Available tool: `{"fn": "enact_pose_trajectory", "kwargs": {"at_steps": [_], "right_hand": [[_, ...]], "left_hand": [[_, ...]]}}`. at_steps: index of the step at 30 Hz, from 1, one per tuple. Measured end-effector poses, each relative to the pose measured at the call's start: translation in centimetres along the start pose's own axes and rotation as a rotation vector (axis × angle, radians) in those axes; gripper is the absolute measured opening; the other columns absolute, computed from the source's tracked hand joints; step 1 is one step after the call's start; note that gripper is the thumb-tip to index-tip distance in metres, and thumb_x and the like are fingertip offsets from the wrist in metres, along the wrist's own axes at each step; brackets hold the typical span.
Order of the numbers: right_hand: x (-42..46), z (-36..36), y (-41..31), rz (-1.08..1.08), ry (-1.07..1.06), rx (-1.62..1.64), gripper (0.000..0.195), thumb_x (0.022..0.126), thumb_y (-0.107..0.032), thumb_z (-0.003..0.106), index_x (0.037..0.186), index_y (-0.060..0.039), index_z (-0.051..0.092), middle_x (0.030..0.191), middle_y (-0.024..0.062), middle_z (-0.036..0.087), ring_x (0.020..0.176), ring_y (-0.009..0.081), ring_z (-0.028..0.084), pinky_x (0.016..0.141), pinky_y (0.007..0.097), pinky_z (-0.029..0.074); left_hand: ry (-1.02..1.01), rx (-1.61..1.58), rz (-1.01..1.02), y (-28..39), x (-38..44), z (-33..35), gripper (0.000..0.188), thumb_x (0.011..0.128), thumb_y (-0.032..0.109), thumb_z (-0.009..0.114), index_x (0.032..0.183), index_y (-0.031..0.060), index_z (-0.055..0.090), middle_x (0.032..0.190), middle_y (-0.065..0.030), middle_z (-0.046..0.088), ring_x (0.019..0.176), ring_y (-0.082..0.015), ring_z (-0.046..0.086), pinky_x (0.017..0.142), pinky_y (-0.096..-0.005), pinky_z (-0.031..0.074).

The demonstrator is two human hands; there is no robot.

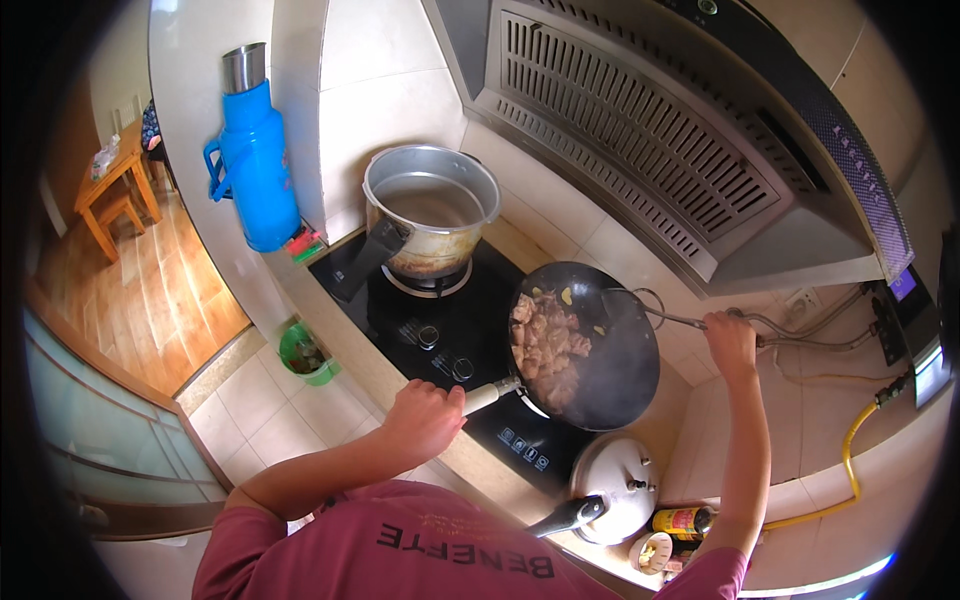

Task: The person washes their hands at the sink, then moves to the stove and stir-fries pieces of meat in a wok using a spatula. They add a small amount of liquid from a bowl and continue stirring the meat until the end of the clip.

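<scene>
My left hand grips the pale handle of a black wok on the right burner of a black glass gas hob. Pieces of meat lie on the left side of the wok, with a few yellowish slices, maybe ginger, above them, and steam rises. My right hand is closed on the handle of a metal spatula; its blade rests inside the wok at the upper middle, partly blurred by steam. The pan's right half shows bare dark metal.
An open pressure cooker pot stands on the left burner, its black handle towards me. The pressure cooker lid, a bowl and a bottle are at the right. A range hood hangs above. A blue thermos stands left.
</scene>
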State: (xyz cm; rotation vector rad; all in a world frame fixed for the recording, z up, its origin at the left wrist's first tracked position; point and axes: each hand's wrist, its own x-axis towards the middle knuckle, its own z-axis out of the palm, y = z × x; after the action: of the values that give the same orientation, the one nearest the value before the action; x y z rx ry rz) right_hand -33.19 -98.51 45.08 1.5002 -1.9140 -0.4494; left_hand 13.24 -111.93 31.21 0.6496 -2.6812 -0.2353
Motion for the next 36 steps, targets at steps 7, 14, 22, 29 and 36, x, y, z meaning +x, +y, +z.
{"fn": "enact_pose_trajectory", "kwargs": {"at_steps": [7,14,22,29,36], "right_hand": [[5.0,-0.9,-6.0,-0.130,0.020,0.101,0.010,0.076,-0.010,0.063,0.085,-0.0113,0.059,0.081,0.0047,0.062,0.077,0.0243,0.064,0.068,0.0356,0.052],[-1.4,-5.7,-8.0,-0.377,0.063,0.072,0.013,0.075,-0.011,0.063,0.087,-0.0124,0.058,0.080,0.0043,0.061,0.075,0.0233,0.063,0.067,0.0344,0.051],[-0.4,-5.1,-2.7,-0.147,-0.171,-0.241,0.009,0.079,-0.014,0.064,0.087,-0.0121,0.061,0.078,0.0027,0.064,0.078,0.0196,0.066,0.069,0.0319,0.052],[1.2,-5.1,-7.8,-0.187,-0.225,-0.071,0.009,0.078,-0.017,0.064,0.086,-0.0130,0.063,0.080,0.0047,0.067,0.077,0.0233,0.068,0.066,0.0348,0.053],[-2.6,-11.4,-2.4,0.008,-0.395,0.081,0.013,0.075,-0.019,0.060,0.081,-0.0132,0.070,0.078,0.0106,0.069,0.079,0.0291,0.067,0.067,0.0403,0.052]], "left_hand": [[0.018,-0.004,-0.002,-0.1,0.0,0.3,0.030,0.072,0.024,0.074,0.089,0.0034,0.059,0.065,-0.0090,0.062,0.064,-0.0271,0.063,0.066,-0.0391,0.049],[0.012,-0.017,0.004,-0.1,-0.1,0.2,0.030,0.072,0.024,0.074,0.088,0.0028,0.059,0.065,-0.0091,0.062,0.063,-0.0268,0.062,0.065,-0.0388,0.048],[0.009,-0.020,-0.003,0.1,0.1,-0.1,0.028,0.073,0.023,0.074,0.085,0.0039,0.059,0.064,-0.0090,0.062,0.064,-0.0270,0.063,0.065,-0.0387,0.049],[0.033,-0.024,-0.001,-0.1,-0.1,0.1,0.028,0.073,0.024,0.074,0.085,0.0041,0.059,0.064,-0.0091,0.062,0.063,-0.0271,0.063,0.066,-0.0394,0.049],[0.017,-0.007,-0.003,-0.1,-0.2,-0.1,0.027,0.073,0.022,0.073,0.086,0.0027,0.060,0.062,-0.0089,0.062,0.061,-0.0267,0.063,0.064,-0.0391,0.049]]}}
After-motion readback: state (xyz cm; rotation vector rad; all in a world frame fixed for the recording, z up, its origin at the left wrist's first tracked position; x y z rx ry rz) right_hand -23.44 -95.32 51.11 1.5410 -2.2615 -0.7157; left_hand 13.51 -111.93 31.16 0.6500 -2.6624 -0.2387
